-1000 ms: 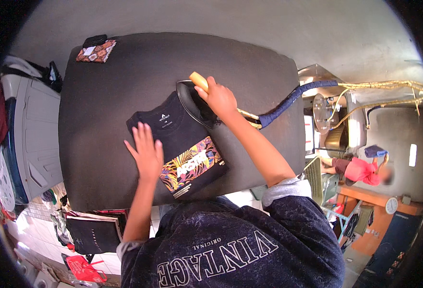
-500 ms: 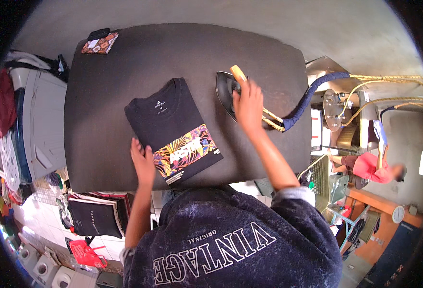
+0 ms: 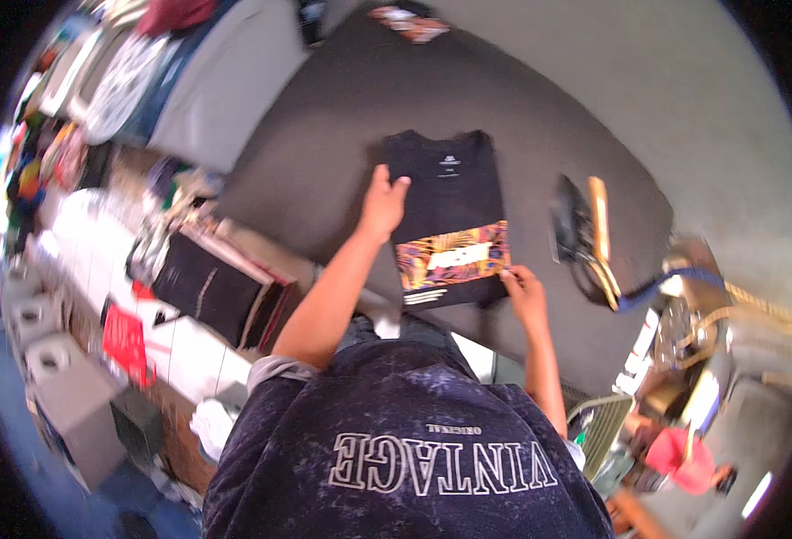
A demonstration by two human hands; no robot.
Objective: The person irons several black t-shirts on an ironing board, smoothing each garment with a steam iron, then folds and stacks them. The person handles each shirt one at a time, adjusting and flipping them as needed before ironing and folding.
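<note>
A folded black T-shirt (image 3: 445, 202) with a colourful leaf-patterned print band lies on the dark padded table, its neckline pointing away from me. Along its left edge rests my left hand (image 3: 382, 205), thumb on the cloth and apart from the stretched fingers. At the shirt's lower right edge, beside the print, my right hand (image 3: 525, 295) pinches the cloth between thumb and fingers. To the right stands an iron (image 3: 572, 220) with a pale wooden handle, blurred, and neither hand touches it. Its blue-wrapped cord trails off to the right.
The padded table (image 3: 324, 135) has a small patterned item (image 3: 411, 24) at its far edge. Stacked dark garments (image 3: 212, 283) and a red bag (image 3: 126, 341) sit at lower left. A person in a red top (image 3: 681, 458) is at lower right, near a green crate (image 3: 598, 431).
My right hand has let go of the iron and moved to the shirt's lower right edge. My left hand has gone farther up the shirt's left edge. The whole view has turned.
</note>
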